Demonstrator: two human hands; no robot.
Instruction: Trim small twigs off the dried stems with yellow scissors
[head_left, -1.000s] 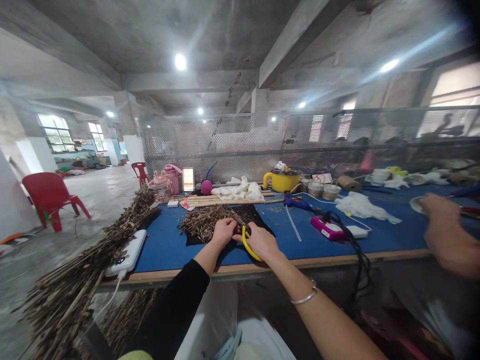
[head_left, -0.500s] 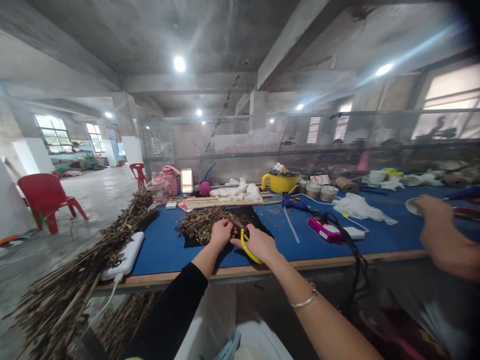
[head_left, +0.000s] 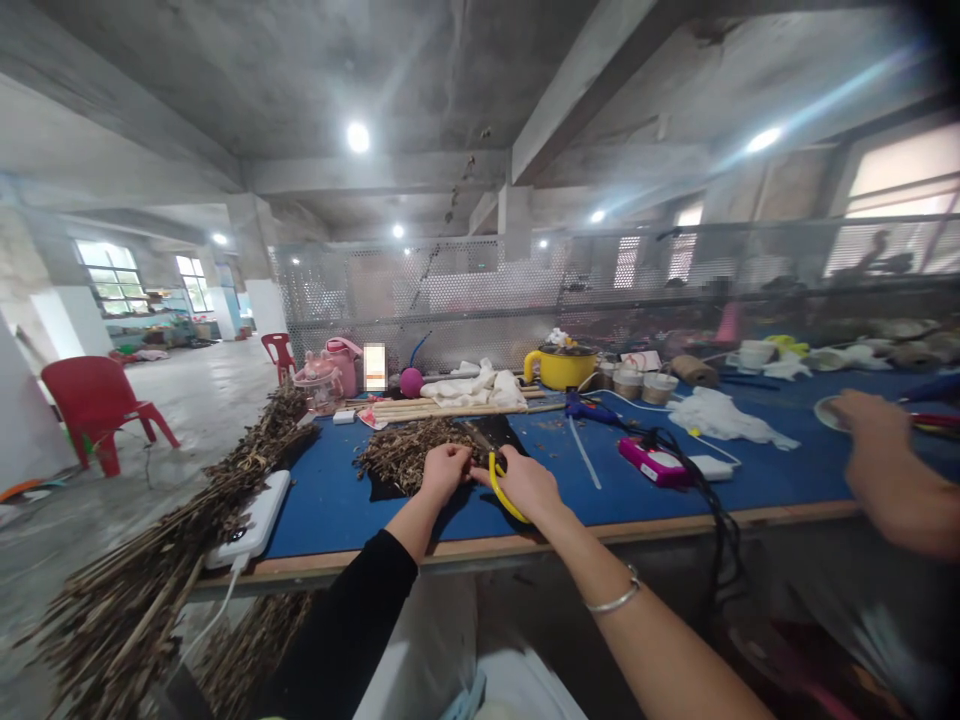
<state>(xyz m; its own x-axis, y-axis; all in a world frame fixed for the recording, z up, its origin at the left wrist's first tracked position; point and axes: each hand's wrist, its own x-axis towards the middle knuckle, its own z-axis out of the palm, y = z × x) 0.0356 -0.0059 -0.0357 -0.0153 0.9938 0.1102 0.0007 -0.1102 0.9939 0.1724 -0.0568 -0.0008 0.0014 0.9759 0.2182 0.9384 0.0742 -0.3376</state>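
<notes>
Yellow-handled scissors (head_left: 504, 490) hang on my right hand (head_left: 531, 488), whose fingers are closed around the handle while the dark blades point up and left. My left hand (head_left: 444, 470) is closed in a pinch just left of them; whatever lies between its fingertips is too small to make out. The fingertips of both hands nearly meet. Behind and to the left of my left hand is a heap of dried brown plant pieces (head_left: 397, 452), spread on a black cloth (head_left: 510, 434).
A bundle of dried stalks (head_left: 157, 545) and a white power strip (head_left: 259, 515) lie at the table's left. Wooden sticks (head_left: 450, 410), a yellow pot (head_left: 566, 368), a blue glue gun (head_left: 589, 407) and a magenta box (head_left: 652, 463) stand beyond. At right, another person's hand (head_left: 874, 420) reaches over the table.
The right hand's fingertips have come closer to my left hand, and the scissors have shifted slightly right. The view has moved a little; the heap looks the same.
</notes>
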